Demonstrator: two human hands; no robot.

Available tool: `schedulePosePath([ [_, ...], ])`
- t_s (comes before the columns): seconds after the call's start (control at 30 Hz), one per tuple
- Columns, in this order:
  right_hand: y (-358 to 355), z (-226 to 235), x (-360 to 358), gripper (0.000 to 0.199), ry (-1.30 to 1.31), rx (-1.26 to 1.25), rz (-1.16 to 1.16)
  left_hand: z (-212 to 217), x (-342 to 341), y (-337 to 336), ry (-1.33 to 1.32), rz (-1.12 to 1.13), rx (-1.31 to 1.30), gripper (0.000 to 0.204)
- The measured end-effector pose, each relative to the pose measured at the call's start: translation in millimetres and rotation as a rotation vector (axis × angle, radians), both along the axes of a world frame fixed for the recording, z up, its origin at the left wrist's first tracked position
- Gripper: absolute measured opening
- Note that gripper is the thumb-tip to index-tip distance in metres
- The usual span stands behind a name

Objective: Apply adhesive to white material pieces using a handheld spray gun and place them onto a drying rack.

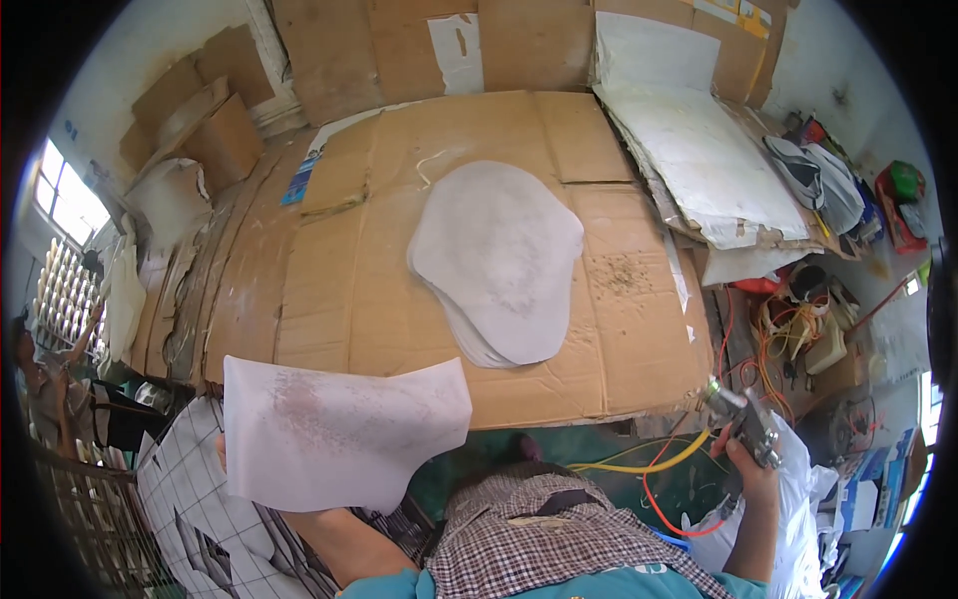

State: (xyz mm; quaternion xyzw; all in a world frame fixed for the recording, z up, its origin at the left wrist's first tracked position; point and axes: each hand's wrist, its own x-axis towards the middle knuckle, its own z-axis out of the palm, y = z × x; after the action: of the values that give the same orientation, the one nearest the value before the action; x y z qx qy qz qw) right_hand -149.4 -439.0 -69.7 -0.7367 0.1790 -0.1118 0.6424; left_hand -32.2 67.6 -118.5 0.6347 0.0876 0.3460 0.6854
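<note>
My left hand [223,451] holds up a pale lilac-grey flexible sheet [344,429] at the table's near left edge. Brownish speckles mark the sheet's upper face, and most of that hand is hidden behind it. At the right, my right hand [746,461] is closed around a metal spray gun [743,419], out past the table's near right corner. A few similar cut pieces [499,260] lie stacked, slightly out of line, in the middle of the cardboard-covered table [319,319]. The top one carries faint dark speckling.
A yellow hose [639,465] and an orange hose [654,499] hang near my right arm. White-covered boards [699,150] stand at the far right, above tangled cords [788,339]. White plastic [793,489] lies beside my right forearm. Another person [50,389] is at the far left rim.
</note>
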Motion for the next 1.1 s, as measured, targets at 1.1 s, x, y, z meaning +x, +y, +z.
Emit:
schedulePosePath([
  [1.1,78,-186,255,0.052,0.174,-0.171,0.714,124,59,-47,-0.284,0.085,-0.386,0.019],
])
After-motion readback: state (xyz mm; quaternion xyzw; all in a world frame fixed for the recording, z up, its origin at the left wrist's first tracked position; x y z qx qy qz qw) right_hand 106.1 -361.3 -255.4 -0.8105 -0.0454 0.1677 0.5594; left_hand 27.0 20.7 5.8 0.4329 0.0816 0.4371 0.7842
